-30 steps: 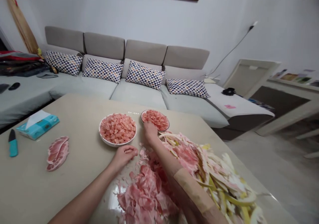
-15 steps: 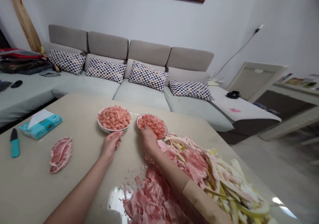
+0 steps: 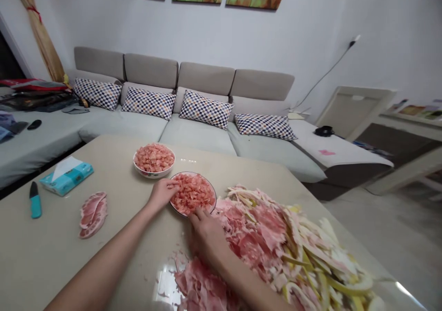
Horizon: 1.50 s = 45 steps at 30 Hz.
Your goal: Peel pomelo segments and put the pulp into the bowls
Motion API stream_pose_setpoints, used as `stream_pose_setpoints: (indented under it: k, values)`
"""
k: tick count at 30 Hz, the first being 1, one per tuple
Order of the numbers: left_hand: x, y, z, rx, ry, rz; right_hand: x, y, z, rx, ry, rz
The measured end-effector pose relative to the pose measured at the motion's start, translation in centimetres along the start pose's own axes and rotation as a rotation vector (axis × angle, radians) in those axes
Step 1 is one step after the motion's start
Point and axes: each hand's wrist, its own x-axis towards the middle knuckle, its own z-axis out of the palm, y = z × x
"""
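Left hand, fingers pressed together, curls at the rim of our plate of pomelo pulp; our right hand spreads on peel just beside it.

Nothing readable: the print on the tissue packet is blurred.

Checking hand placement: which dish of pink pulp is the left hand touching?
The shallow round plate: the left hand has its fingers on it, while the deeper white bowl sits farther off, untouched.
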Motion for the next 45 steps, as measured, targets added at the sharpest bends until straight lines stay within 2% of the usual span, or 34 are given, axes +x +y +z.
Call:
stream_pose_setpoints:
  k: [3,6,10,14,16,24,31,34,38,41,43,45]
  values:
    - [0.4,0.2,0.1,0.008,0.007,-0.001,-1.8,0.3,0.1,0.079,0.083,-0.014]
    - [-0.4,0.9,-0.5,-0.028,0.006,-0.035,-3.2,1.0,0.1,0.219,0.188,-0.027]
    - [-3.0,1.7,-0.7,-0.132,-0.023,-0.120,-4.4,1.6,-0.3,0.424,0.231,0.014]
    - [-6.1,1.5,0.3,-0.235,-0.141,-0.231,-5.1,1.8,-0.3,0.600,0.261,0.045]
    - [-6.8,1.3,0.8,-0.265,-0.166,-0.253,-5.3,1.9,-0.1,0.656,0.268,0.046]
    - [-4.8,2.8,1.8,-0.238,-0.178,-0.209,-5.1,2.5,0.0,0.777,0.280,0.075]
    - [-3.9,2.0,1.4,-0.347,-0.209,-0.205,-3.0,2.4,-0.6,0.853,0.354,0.065]
    - [-4.8,1.9,1.6,-0.375,-0.227,-0.189,-2.1,1.8,-1.1,0.956,0.346,0.105]
    - [-7.8,2.0,2.3,-0.382,-0.258,-0.195,-1.7,1.0,-2.0,1.137,0.312,0.166]
    - [-10.5,2.1,2.4,-0.400,-0.272,-0.223,-2.0,1.0,-2.2,1.257,0.185,0.196]
    - [-11.8,2.0,2.1,-0.373,-0.286,-0.197,-2.3,1.2,-2.1,1.330,0.087,0.161]
    - [-12.4,1.6,1.8,-0.338,-0.326,-0.151,-2.6,1.6,-2.0,1.377,0.052,0.094]
